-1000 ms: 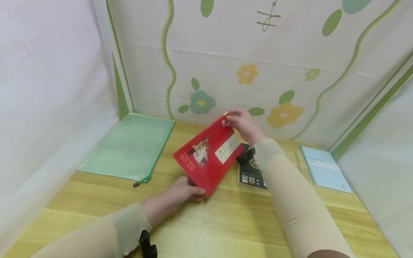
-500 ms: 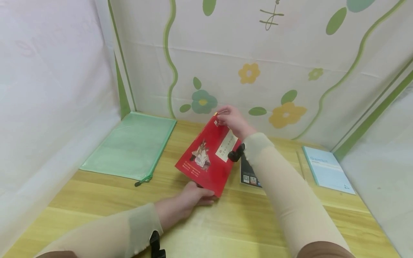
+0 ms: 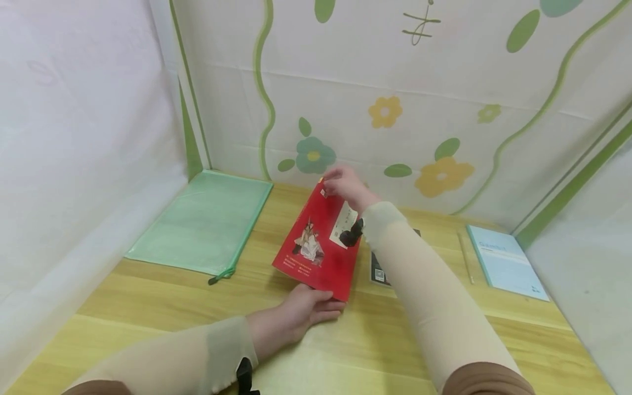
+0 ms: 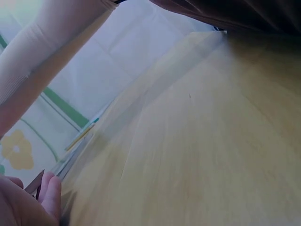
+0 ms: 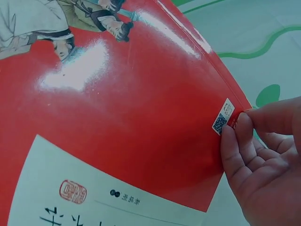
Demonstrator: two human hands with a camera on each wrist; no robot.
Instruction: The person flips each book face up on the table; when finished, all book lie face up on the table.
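Both hands' grip on red book (image 3: pixel 318 247).

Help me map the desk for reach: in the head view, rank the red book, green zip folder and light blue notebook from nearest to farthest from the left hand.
1. red book, held at its near edge by the left hand.
2. green zip folder, far left.
3. light blue notebook, far right.

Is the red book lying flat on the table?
No: the red book is tilted up, its top corner pinched by the right hand.
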